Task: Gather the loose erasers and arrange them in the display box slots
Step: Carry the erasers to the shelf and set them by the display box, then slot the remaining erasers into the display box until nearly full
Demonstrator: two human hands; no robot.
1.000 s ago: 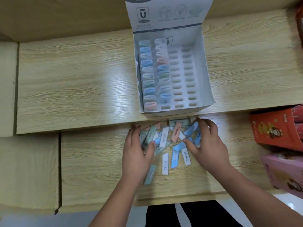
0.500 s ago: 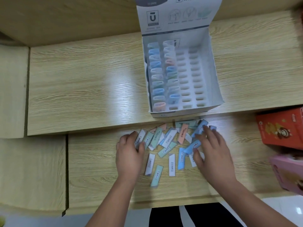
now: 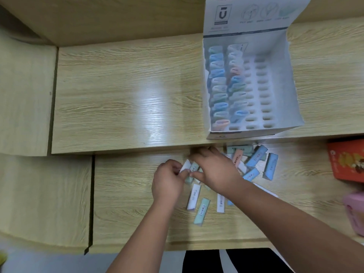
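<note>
The white display box [image 3: 291, 85] stands open on the upper wooden shelf; its two left columns of slots hold several pastel erasers [image 3: 218, 83], and the right columns are empty. Loose erasers [image 3: 257, 156] lie scattered on the lower shelf in front of it, among them a white one [image 3: 194, 197] and a green one [image 3: 201, 212]. My left hand [image 3: 167, 180] pinches a white eraser [image 3: 186, 166] at the left of the pile. My right hand [image 3: 214, 170] lies over the pile's middle, thumb and fingers on a green eraser [image 3: 193, 171] right beside my left hand. Motion blurs both hands.
An orange carton [image 3: 346, 162] and a pink box [image 3: 354, 211] sit at the right edge of the lower shelf. The upper shelf [image 3: 128, 95] steps up just behind the pile. Dark gaps divide the shelf panels on the left.
My right hand has crossed left over the pile to meet my left hand. My left hand has closed on a white eraser. The view has shifted, so the box now sits further right.
</note>
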